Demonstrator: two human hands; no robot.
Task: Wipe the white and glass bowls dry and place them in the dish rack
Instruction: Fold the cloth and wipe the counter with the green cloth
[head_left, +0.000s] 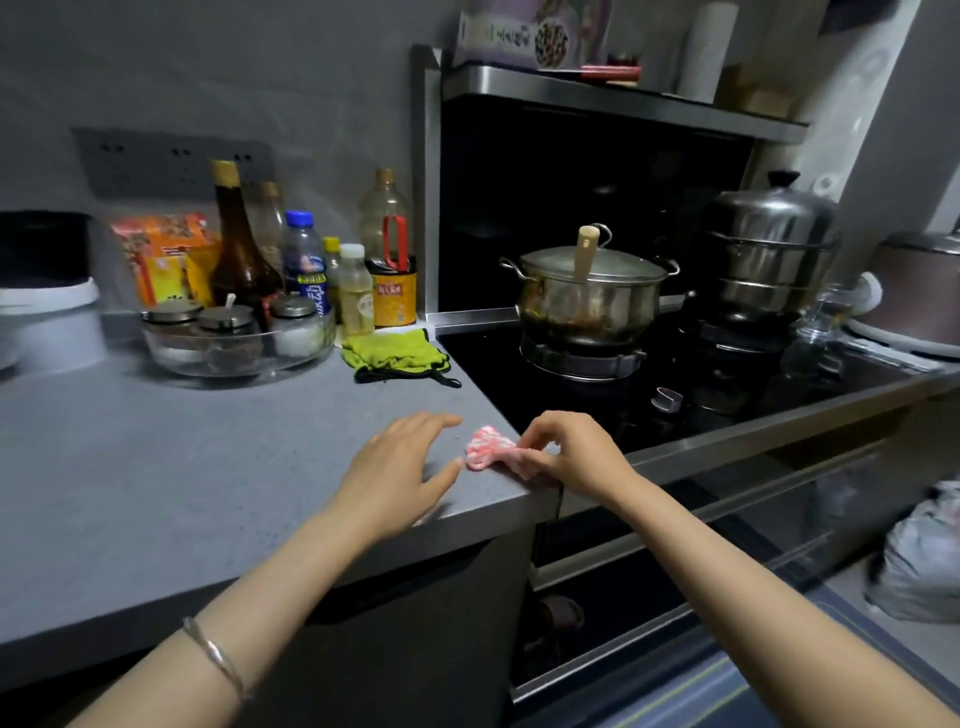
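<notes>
A small pink and white cloth (487, 451) lies bunched on the near right corner of the grey counter (156, 467). My right hand (571, 457) pinches the cloth's right end with its fingertips. My left hand (400, 467) hovers just left of the cloth, fingers spread and relaxed, holding nothing. No white bowl, glass bowl for drying or dish rack shows in the head view.
A glass tray (239, 353) of spice jars, several sauce bottles (239, 249) and a green oven mitt (395, 356) stand at the counter's back. Right of the counter is a black stove (727, 395) with a lidded steel pot (589, 296) and a steamer (769, 249).
</notes>
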